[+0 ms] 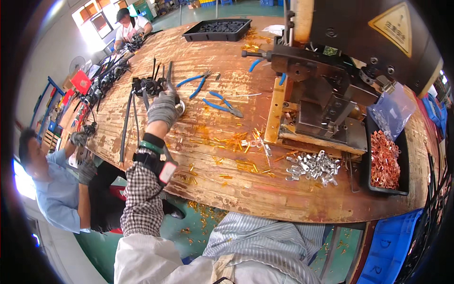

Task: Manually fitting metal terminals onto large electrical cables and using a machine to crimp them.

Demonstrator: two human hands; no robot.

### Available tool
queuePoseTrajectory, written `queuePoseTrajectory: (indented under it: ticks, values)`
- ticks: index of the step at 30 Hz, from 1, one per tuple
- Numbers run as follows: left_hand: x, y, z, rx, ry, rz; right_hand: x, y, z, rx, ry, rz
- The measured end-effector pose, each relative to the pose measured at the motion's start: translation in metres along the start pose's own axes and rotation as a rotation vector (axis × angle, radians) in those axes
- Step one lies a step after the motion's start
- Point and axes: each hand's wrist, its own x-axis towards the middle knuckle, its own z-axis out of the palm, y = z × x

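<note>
Grey knitted fabric is covering the left hand (163, 108), which is reaching out over the worn wooden counter (222, 189) toward its far left part. Its fingers are curling down onto a bundle of black cables with dark connector blocks (150, 86); whether they are actually clamping it I cannot tell. The cables are trailing from the bundle toward the near left edge of the counter. The right hand is not showing anywhere.

Just right of the bundle, blue-handled cutting pliers (195, 81) are lying flat, with a second blue-handled pair (222, 106) a little nearer. Gold-coloured metal scraps (236, 139) are lying scattered across the middle. Further right, a heap of small silver metal terminals (313, 166) is sitting beside a black tray of copper-coloured lugs (384, 161), both near a dark metal press machine (326, 90). At the far edge, a black plastic tray of dark parts (218, 29) is resting. Two other people are working along the left side.
</note>
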Motion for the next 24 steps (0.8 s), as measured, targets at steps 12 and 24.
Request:
queuePoseTrajectory:
  ticks: [12,24]
  values:
    - [0.061,-0.007,0.014,-0.858,-0.634,0.752,-0.110,-0.023,-0.059,0.276,-0.015,0.337]
    - [-0.199,0.528,0.010,-1.020,-0.478,1.835,-0.516,-0.235,-0.392,-0.374,0.601,1.197]
